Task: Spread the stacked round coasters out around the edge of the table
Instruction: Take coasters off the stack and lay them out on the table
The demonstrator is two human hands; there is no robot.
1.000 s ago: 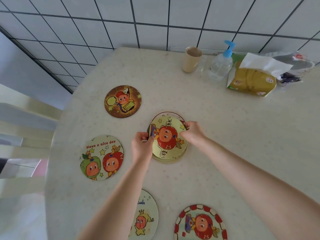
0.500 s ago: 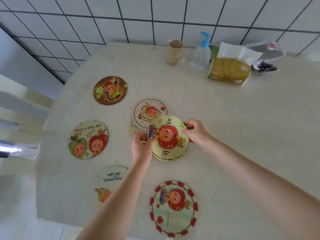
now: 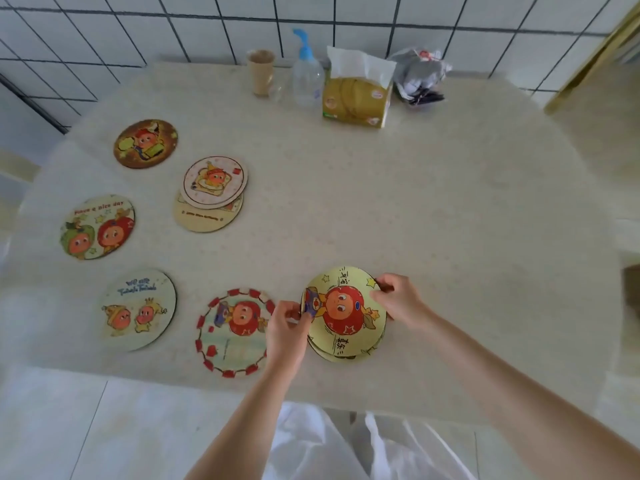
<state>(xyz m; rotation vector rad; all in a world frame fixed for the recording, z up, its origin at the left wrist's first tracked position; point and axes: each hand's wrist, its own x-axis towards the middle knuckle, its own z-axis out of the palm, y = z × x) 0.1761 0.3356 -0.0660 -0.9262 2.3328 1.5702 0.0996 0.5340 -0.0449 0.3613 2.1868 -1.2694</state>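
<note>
A small stack of round coasters (image 3: 346,317), topped by a yellow one with a red cartoon figure, sits near the table's front edge. My left hand (image 3: 286,329) grips its left rim and my right hand (image 3: 398,299) grips its right rim. Single coasters lie along the left and front: a brown one (image 3: 145,143), a "Have a nice day" one (image 3: 97,227), a pale one with two figures (image 3: 138,310) and a red-bordered one (image 3: 232,332). Two overlapping coasters (image 3: 213,192) remain further in, at mid-left.
At the back by the tiled wall stand a beige cup (image 3: 260,72), a pump bottle (image 3: 306,77), a yellow tissue box (image 3: 358,93) and a crumpled bag (image 3: 419,76). The beige table (image 3: 450,209) has bare surface on its right half.
Both hands have carried the yellow-topped stack from the middle of the table toward the front edge, right of the red-bordered coaster. Two coasters stayed behind where the stack was.
</note>
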